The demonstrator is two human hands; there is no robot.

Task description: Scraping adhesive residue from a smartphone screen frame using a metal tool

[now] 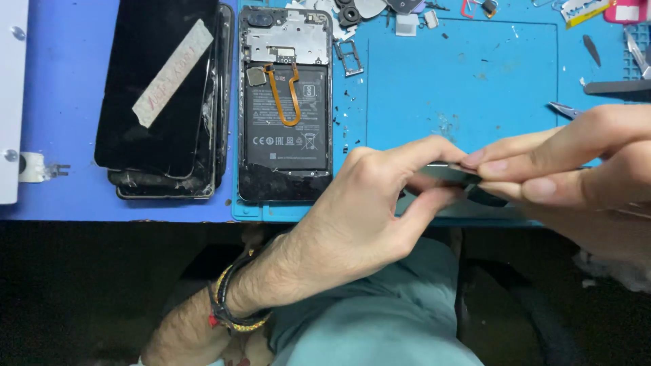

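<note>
Over the near edge of the blue work mat (pixel 475 74), you are holding a thin flat part (pixel 444 169) between both hands, edge-on to the camera, so its kind is hard to tell; it looks like a slim dark panel with a pale rim. Your left hand (pixel 366 210) is closing thumb and forefinger on its left end, pinching it from above and below, probably so the piece stays level while the other hand works. Your right hand (pixel 576 159) is pinching the right end with its fingertips pressed together over the edge, and something dark and rounded (pixel 485 196) is showing just beneath those fingers. The part is hanging clear of the mat, above your lap, not resting on anything. To the left, an opened phone (pixel 285 108) is lying face down on the mat with its battery and an orange flex cable exposed, and a small tray (pixel 349 57) is sitting just beside it. Further left, a stack of cracked screens (pixel 166 102) with a strip of tape is resting well apart from your hands. Tweezers (pixel 563 108) and small tools are lying near your right hand.
</note>
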